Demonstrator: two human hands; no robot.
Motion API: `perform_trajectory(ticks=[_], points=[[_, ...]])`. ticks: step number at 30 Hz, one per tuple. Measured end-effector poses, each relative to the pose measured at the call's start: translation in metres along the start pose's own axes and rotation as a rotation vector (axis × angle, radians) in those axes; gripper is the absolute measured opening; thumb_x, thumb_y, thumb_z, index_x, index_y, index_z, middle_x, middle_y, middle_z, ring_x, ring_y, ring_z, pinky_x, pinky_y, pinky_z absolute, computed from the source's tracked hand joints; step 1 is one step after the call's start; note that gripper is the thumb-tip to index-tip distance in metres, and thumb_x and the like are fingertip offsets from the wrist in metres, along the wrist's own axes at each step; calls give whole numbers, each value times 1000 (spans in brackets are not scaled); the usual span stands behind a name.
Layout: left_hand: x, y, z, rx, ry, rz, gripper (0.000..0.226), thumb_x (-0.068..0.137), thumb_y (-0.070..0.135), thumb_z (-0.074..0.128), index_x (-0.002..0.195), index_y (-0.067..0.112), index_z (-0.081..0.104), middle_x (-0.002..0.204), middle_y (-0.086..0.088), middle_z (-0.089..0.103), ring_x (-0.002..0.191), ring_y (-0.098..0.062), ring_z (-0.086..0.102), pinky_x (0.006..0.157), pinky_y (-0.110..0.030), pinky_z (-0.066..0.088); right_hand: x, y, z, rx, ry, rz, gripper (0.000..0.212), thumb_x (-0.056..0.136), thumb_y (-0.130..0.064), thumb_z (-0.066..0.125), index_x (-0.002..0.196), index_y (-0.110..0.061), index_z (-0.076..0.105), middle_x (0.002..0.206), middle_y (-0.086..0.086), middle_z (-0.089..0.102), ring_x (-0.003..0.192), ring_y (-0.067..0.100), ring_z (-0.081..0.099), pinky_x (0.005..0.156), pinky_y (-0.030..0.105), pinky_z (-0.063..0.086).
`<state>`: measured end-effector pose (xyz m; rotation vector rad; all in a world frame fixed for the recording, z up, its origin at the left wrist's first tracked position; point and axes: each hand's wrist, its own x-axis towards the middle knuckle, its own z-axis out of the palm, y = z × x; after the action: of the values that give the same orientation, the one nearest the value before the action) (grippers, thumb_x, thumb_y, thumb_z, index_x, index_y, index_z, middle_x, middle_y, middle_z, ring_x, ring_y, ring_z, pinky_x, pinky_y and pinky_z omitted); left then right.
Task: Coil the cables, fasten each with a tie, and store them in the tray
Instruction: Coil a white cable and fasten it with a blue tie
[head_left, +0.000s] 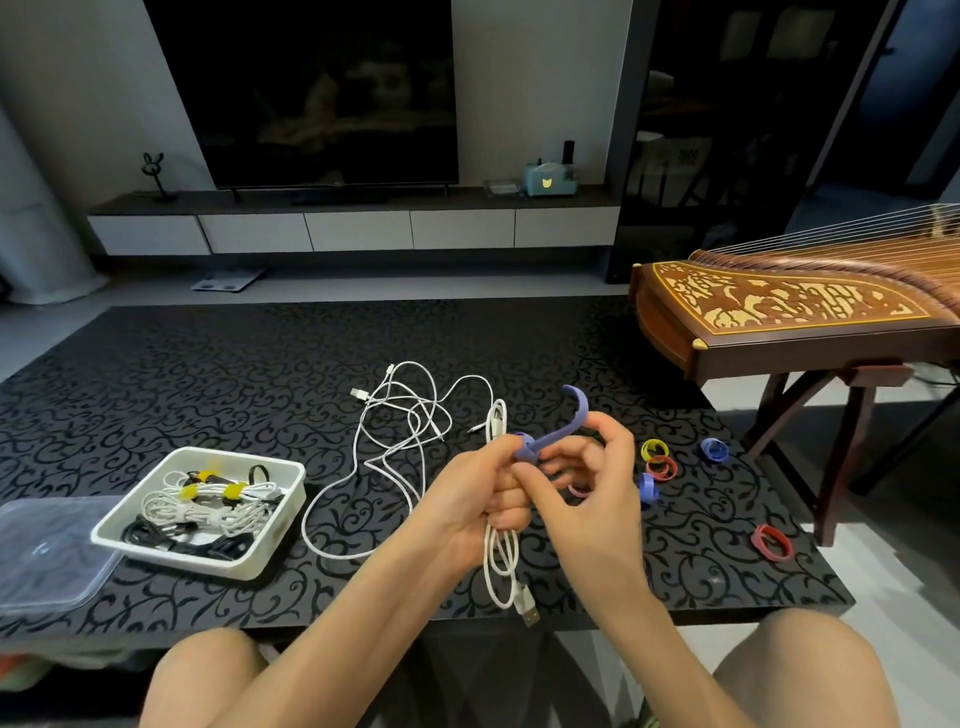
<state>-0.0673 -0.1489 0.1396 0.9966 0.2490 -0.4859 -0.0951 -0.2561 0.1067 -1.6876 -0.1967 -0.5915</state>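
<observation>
L hand (480, 486) grips coiled cable (498, 422), R hand (597, 483) pinches purple tie (566, 428); slack wrap cld let loops spring loose.

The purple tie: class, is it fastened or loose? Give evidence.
Loose: the purple tie has a free end sticking up, pinched by the right hand; the left hand grips the coiled cable.

A person's left hand (478, 493) grips a coiled white USB cable (499, 423) above a black scroll-patterned table (208, 374). The right hand (597, 493) pinches a purple fabric tie (558, 434) looped round the cable. A white rectangular plastic tray (171, 561) of bundled cables sits to the left.
</observation>
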Motion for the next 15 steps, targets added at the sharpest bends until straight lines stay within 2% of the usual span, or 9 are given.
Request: perform_trajectory(ticks=[2,4,6,9,11,13,15], points=[[-1,0,2,1,-18,-11,34,100,18,40,67,12,44,37,8,21,27,-3,17,26,-14,16,2,1,1,-107,61,-132,58,77,-27,72,116,-51,36,84,-14,66,81,5,64,72,26,51],[-2,1,2,5,-23,-8,34,99,18,41,66,12,45,38,8,21,28,-3,17,27,-14,16,4,4,1,-253,82,-289,57,81,-28,68,128,-32,36,88,-8,67,81,6,64,71,26,52],[-4,3,1,17,-22,-1,33,98,16,43,66,10,50,39,7,22,29,-3,18,28,-15,16,5,8,0,-400,88,-448,55,87,-27,62,133,-15,34,88,2,68,79,13,65,68,26,52],[-7,4,0,35,-44,-6,42,94,10,45,54,11,58,40,7,22,29,-3,18,28,-15,17,8,13,-4,-546,94,-665,31,91,-20,59,117,-8,47,80,6,66,68,19,62,59,32,52],[-6,5,0,53,-50,6,44,92,5,44,50,14,52,40,7,22,29,-3,18,28,-15,16,10,14,-6,-594,52,-748,13,93,-15,56,101,-5,58,76,7,64,64,21,60,55,36,51],[-6,6,-1,127,-44,62,37,91,1,43,57,14,43,41,7,22,30,-3,18,29,-15,16,11,13,-7,-597,-6,-750,18,94,-11,53,89,0,66,75,8,63,63,22,59,55,37,50],[-6,7,-7,254,-59,120,30,90,-2,44,63,12,42,43,8,22,32,-3,18,30,-15,17,13,11,-10,-606,-44,-724,21,94,-8,50,86,2,66,74,9,61,62,23,57,56,37,48]])
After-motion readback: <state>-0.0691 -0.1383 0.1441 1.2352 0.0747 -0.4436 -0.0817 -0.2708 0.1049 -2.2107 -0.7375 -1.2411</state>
